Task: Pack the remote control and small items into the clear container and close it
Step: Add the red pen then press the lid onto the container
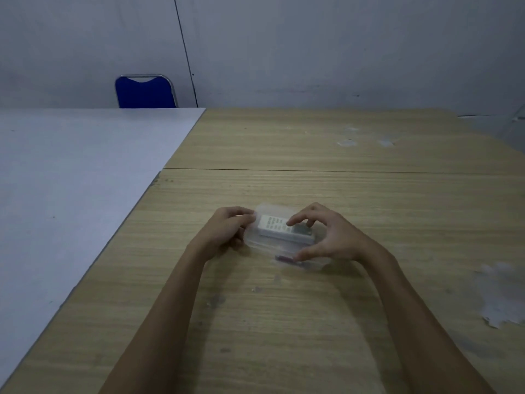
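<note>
A clear plastic container (pixel 265 243) lies on the wooden table (pixel 284 322) in front of me. A white remote control (pixel 277 227) rests inside it, lying crosswise. A small dark reddish item (pixel 285 258) shows through the clear plastic at the near side. My left hand (pixel 230 227) grips the container's left end with its fingertips. My right hand (pixel 326 237) arches over the right end, fingers on the remote and thumb by the reddish item. Whether the lid is on is too blurred to tell.
A pale grey table (pixel 71 180) adjoins the wooden one on the left. A blue chair (pixel 145 92) stands behind it against the wall. White patches (pixel 500 294) mark the wooden surface at the right and far right.
</note>
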